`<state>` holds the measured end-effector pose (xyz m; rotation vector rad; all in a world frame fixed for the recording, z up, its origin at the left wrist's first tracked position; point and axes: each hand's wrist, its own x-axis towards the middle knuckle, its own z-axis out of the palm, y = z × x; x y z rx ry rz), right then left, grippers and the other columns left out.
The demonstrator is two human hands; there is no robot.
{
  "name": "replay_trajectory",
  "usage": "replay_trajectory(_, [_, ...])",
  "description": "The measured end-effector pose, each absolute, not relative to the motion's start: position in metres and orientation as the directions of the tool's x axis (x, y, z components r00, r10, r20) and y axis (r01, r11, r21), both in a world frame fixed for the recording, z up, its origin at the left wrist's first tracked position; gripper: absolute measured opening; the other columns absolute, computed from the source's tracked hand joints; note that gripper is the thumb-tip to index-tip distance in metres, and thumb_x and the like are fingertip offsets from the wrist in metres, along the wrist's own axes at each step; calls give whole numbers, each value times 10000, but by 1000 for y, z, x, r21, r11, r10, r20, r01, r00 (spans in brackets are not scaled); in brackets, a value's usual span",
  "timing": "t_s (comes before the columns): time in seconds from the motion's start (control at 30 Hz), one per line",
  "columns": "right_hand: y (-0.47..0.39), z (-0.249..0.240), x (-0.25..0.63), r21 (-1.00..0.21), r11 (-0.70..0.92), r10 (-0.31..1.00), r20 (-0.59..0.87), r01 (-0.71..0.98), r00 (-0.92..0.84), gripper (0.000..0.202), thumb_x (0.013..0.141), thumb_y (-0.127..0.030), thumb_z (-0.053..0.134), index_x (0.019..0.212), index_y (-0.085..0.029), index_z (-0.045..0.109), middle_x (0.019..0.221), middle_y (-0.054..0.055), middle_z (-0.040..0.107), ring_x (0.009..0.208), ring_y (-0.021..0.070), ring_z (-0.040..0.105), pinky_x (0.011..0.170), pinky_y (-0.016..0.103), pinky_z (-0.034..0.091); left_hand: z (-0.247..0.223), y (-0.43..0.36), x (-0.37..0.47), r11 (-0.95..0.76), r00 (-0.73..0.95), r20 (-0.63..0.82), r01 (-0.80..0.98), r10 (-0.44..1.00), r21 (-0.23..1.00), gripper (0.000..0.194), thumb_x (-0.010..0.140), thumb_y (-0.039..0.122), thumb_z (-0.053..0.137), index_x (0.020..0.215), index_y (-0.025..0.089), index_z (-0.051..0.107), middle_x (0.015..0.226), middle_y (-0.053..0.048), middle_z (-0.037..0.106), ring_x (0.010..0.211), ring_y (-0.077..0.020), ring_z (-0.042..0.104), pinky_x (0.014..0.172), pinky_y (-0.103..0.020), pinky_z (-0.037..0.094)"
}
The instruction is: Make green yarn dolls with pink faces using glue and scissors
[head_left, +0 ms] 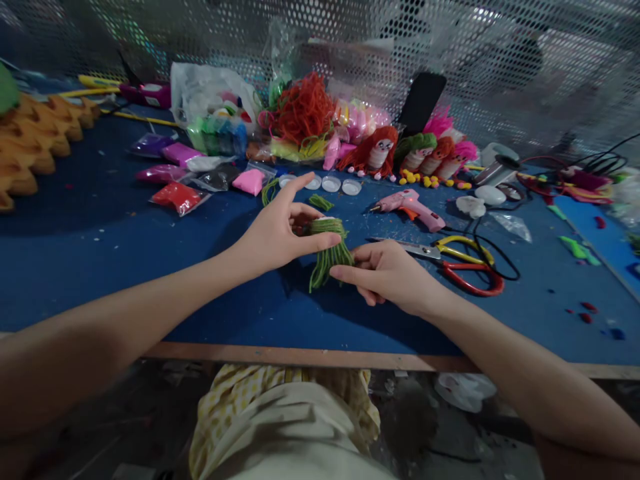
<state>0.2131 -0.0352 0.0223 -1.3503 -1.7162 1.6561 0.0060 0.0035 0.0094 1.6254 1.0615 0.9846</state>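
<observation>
My left hand (280, 230) grips a green yarn piece (327, 230), a bundle with strands hanging toward me; a bit of white shows at its top. On its right side, my right hand (387, 273) pinches the lower strands between thumb and fingers. A short cut of green yarn (320, 202) lies just beyond, beside a row of several small white discs (331, 184). Right of the hands are scissors (450, 257) with one yellow and one red handle. Behind them rests a pink glue gun (410, 205), its cord running right.
Finished yarn dolls (380, 150) stand at the back, near a black phone (423, 100) propped upright. Clay packets (180, 197) lie left of centre. Red yarn (305, 107) is heaped behind. An orange egg-crate foam piece (43, 147) sits far left. A perforated metal screen (350, 30) closes the back.
</observation>
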Motion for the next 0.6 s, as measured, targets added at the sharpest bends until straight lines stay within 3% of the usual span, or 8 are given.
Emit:
replay_trajectory(0.13, [-33, 24, 219, -897, -139, 810, -347, 419, -474, 519, 802, -509, 821, 506, -181, 547, 393, -39, 563, 313, 36, 412, 360, 186, 282, 9, 8, 4, -121, 243, 79, 164, 967, 979, 1066, 624, 352, 882, 1531, 190, 344, 1002, -36, 719, 962, -234, 752, 900, -407, 601])
replay_trajectory(0.37, [-31, 24, 225, -872, -137, 778, -388, 469, -494, 537, 816, -510, 818, 497, -180, 540, 409, -29, 594, 317, 31, 421, 369, 183, 300, 6, 11, 4, -76, 221, 44, 135, 974, 988, 1007, 648, 354, 898, 1504, 215, 387, 892, -2, 701, 880, -219, 748, 800, -373, 608])
replay_trajectory(0.5, [-27, 27, 230, -843, -131, 685, -458, 522, -567, 331, 810, -493, 828, 755, -173, 765, 439, -49, 611, 347, 46, 454, 388, 172, 344, 4, 14, 2, -89, 215, 58, 138, 975, 986, 991, 657, 380, 882, 1502, 199, 397, 911, -4, 704, 901, -220, 743, 835, -395, 605])
replay_trajectory(0.6, [-25, 31, 235, -842, -102, 584, -482, 530, -653, 303, 776, -460, 864, 870, -180, 799, 477, -55, 626, 398, 54, 513, 412, 157, 375, 1, 18, -1, -146, 220, 111, 149, 969, 978, 1005, 662, 383, 865, 1518, 188, 375, 962, -26, 719, 950, -237, 748, 900, -431, 605])
